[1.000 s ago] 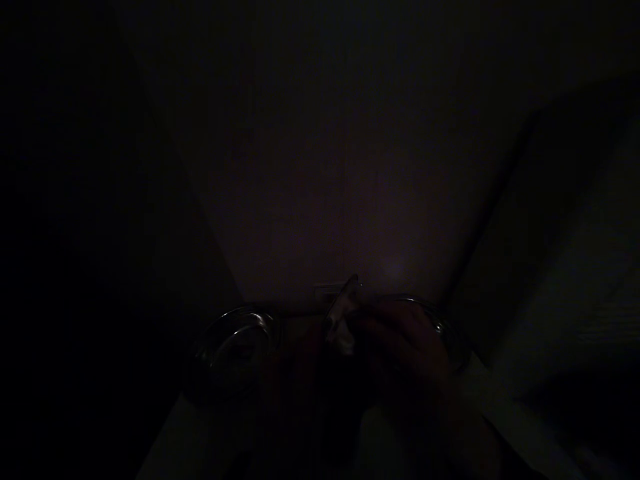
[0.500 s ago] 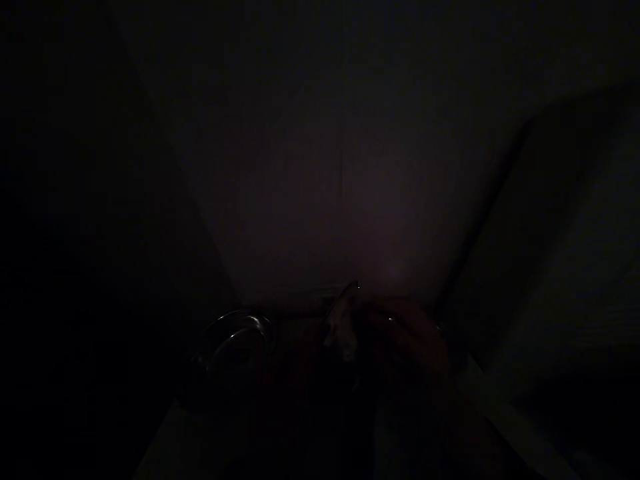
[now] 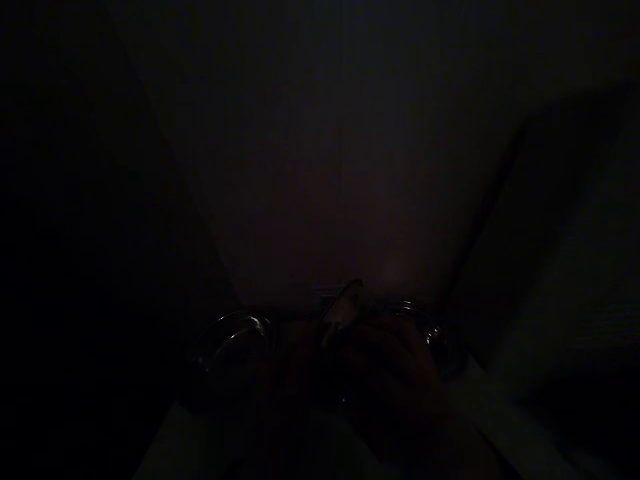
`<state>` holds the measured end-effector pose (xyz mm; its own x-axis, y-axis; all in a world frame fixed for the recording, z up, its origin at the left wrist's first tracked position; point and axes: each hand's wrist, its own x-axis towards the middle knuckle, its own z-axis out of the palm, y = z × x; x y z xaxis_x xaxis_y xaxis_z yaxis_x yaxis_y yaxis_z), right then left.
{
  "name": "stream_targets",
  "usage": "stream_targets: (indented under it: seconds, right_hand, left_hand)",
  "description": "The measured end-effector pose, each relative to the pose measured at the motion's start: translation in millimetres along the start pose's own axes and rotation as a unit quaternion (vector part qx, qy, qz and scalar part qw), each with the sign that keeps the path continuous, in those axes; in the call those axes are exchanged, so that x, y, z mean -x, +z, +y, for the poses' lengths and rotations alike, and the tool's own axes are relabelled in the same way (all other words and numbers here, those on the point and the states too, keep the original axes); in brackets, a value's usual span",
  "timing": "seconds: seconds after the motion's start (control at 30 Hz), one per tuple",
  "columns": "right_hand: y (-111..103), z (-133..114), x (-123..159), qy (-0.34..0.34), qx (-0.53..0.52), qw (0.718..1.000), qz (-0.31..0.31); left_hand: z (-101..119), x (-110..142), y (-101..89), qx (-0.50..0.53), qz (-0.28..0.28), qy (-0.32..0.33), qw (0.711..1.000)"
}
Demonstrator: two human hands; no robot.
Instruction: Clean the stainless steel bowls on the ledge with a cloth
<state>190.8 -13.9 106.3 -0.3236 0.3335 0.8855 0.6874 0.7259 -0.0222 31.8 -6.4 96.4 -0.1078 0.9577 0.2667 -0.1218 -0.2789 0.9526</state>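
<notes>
The fingers [image 3: 367, 337] of the right hand [image 3: 395, 360] are bent in toward the lower side of a pale piece [image 3: 345, 310], but the dark does not let me tell whether they are clamped on it or only lie against it. The left hand [image 3: 293, 360] is a dim reddish patch on the piece's other side; whether its fingers are together or apart I cannot tell.

The piece stands tilted between the hands, its dark-edged tip up and toward the right. To handle it well, I would have one hand steady it from below while the other works in small moves, with fingertips clear of that edge, which may be thin or sharp. More light would help most.

Farther out, a shiny left bowl [image 3: 260, 323] and right bowl [image 3: 433, 333] flank the hands on a pale table [image 3: 165, 440], with a wall [image 3: 300, 167] behind.

The bowls' contents are lost in shadow, and the right hand partly covers the right bowl. What lies beneath the piece is black, apart from one small glint. The table's near side is cut off below.
</notes>
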Motion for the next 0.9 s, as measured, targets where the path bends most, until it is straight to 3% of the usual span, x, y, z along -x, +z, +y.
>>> stream_targets:
  seconds: [0.2,0.33,0.43,0.6,0.8,0.9]
  right_hand:
    - [-1.8,12.4,-0.9,0.109,-0.009,0.994,0.025]
    - [0.5,-2.6,0.3,0.038,0.017,0.999,-0.006]
    - [2.5,-6.2,0.3,-0.008,0.029,1.000,0.003]
    - [-2.1,11.7,-4.1,0.084,0.011,0.996,0.015]
    - [0.7,-4.2,-3.9,-0.014,0.026,0.999,0.012]
    - [-0.5,0.2,-3.7,0.003,0.029,1.000,0.002]
  left_hand:
    - [-0.8,3.4,0.5,0.003,-0.003,-0.006,1.000]
    - [3.2,1.9,0.5,-0.003,-0.003,-0.007,1.000]
    - [4.5,1.4,1.2,-0.010,-0.011,-0.011,1.000]
    - [-1.4,5.3,5.1,-0.018,-0.016,-0.012,1.000]
    - [-5.9,4.9,2.1,-0.030,-0.005,0.002,1.000]
    - [-3.1,3.8,1.1,-0.035,-0.001,0.009,0.999]
